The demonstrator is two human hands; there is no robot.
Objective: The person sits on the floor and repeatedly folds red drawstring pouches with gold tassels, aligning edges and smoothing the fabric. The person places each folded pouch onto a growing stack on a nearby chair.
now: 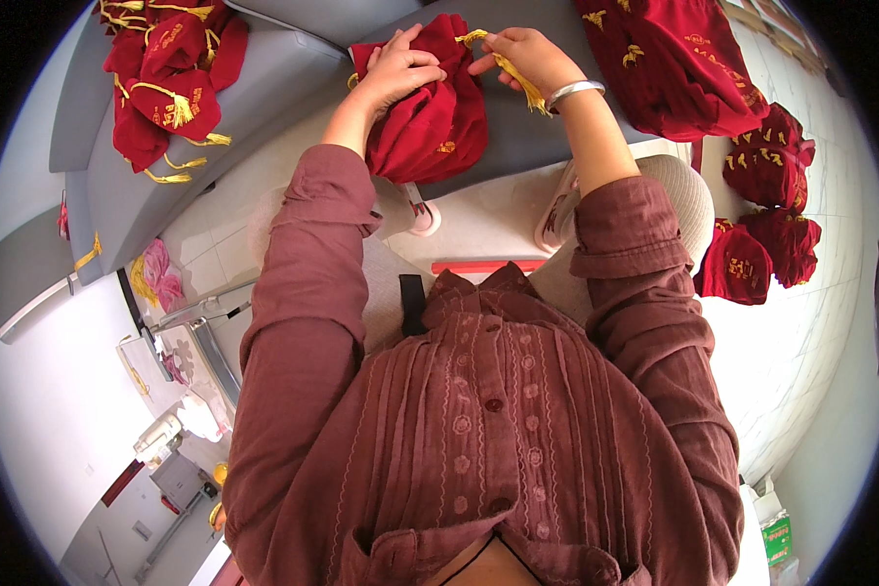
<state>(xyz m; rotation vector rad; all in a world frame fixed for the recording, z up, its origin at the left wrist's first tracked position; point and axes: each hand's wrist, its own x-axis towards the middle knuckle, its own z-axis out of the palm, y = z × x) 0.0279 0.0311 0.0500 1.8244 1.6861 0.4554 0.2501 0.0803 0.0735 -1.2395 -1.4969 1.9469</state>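
A red velvet drawstring pouch (439, 139) with yellow print lies on a grey cushioned seat (520, 124) before me. My left hand (403, 69) rests on its upper part, fingers spread over the gathered cloth. Just to the right, my right hand (516, 58), with a silver bangle at the wrist, holds a yellow tasselled cord (520, 80) between thumb and fingers. The cord runs from the pouch's upper right edge. A second bit of yellow cord shows beside the pouch's left edge.
Many similar pouches (168, 95) are heaped on the seat at the upper left. A large pile of red velvet (681, 66) lies at the upper right. Bundles of red pouches (765, 161) sit further right, near the tiled floor. A sewing machine (157, 439) shows at the lower left.
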